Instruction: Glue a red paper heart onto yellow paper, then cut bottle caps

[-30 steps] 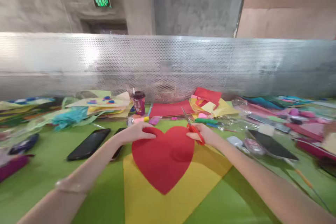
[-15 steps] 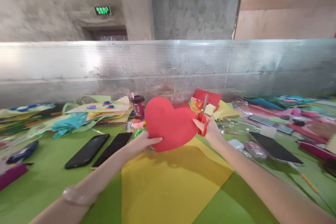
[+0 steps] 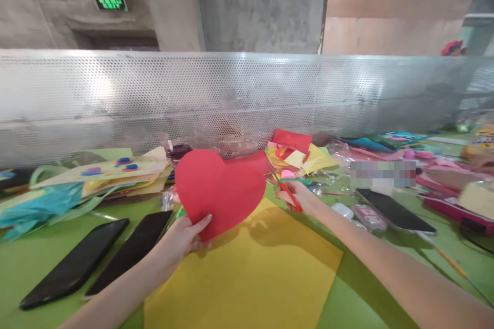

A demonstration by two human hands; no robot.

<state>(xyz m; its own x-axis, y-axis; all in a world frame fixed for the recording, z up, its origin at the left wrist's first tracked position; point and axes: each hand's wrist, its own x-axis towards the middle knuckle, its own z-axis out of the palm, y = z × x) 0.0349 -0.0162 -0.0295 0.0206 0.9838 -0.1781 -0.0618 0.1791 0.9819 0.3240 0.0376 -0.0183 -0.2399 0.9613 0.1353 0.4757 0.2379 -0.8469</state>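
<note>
The green worktop (image 3: 46,262) carries a yellow sheet (image 3: 254,277) lying flat in front of the person, with two black phones (image 3: 104,262) just to its left. Above the sheet's far edge the left hand (image 3: 181,239) pinches the lower tip of a red paper heart (image 3: 219,190), holding it up off the sheet. To the heart's right, the right hand (image 3: 299,196) is closed around red-handled scissors (image 3: 283,187), blades pointing up and away.

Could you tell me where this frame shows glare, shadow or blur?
Head view: glare on the perforated metal panel; the red paper heart shadows the yellow sheet; a blurred-out patch sits right; edges are soft and bowed.
</note>
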